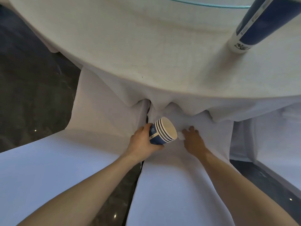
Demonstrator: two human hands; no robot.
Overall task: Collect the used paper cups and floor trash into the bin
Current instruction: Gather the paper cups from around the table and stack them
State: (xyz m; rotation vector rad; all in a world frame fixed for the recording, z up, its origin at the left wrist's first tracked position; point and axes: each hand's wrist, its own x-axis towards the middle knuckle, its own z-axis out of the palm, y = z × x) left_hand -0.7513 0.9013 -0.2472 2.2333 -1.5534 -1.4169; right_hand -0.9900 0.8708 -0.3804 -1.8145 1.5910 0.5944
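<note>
The left hand (143, 141) grips a nested stack of blue-and-white paper cups (162, 133), mouths tilted rightward. The right hand (193, 139), fingers curled, touches a small white crumpled scrap (181, 136) just beside the stack's rim, on white fabric.

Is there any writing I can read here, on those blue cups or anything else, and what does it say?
Stack of blue paper cups in the left hand: a white label strip and a pale emblem, print too blurred to read.
Blue and white cup on the tablecloth: white panel with small marks and dark characters near its base, too blurred to read.
Nothing else carries text.
</note>
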